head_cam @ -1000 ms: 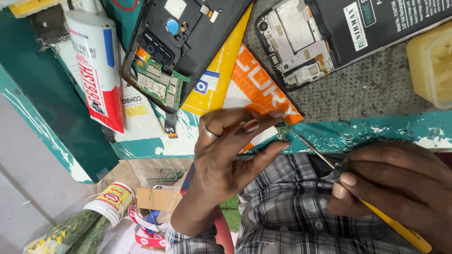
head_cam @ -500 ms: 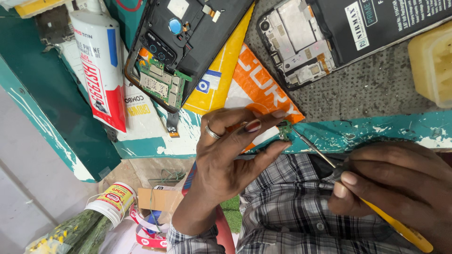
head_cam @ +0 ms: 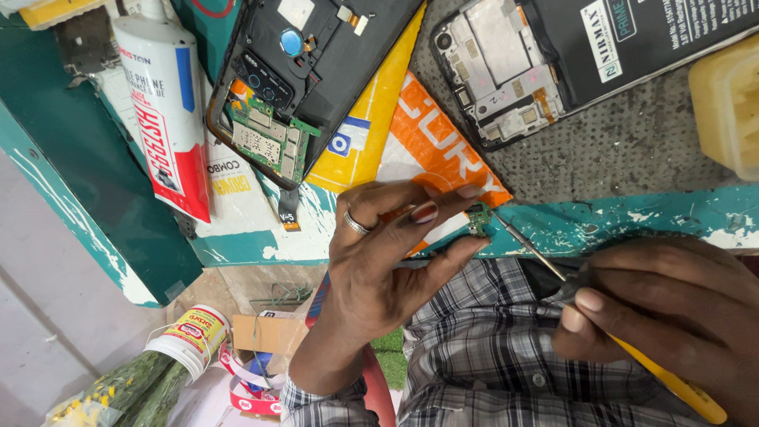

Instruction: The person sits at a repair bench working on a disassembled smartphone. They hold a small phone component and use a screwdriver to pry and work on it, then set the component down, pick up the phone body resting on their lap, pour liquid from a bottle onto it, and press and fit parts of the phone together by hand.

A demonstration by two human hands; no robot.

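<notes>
My left hand [head_cam: 387, 253], with a ring on one finger, pinches a small green circuit board [head_cam: 477, 218] between thumb and fingertips at the edge of the teal workbench [head_cam: 601, 221]. In my right hand [head_cam: 664, 308] is a screwdriver [head_cam: 545, 261] with a yellow handle. Its thin metal tip touches the small board. Both hands hover over my lap, clad in a checked shirt.
On the bench lie an opened black phone [head_cam: 292, 87] with a green board showing, a second opened phone [head_cam: 553, 63], orange and yellow packets [head_cam: 411, 142], a white tube [head_cam: 166, 111] and a yellow block [head_cam: 731, 103]. A white jar [head_cam: 190, 340] sits on the floor.
None beyond a slight shift of the view; both hands keep their grip and the screwdriver tip stays at the small board.
</notes>
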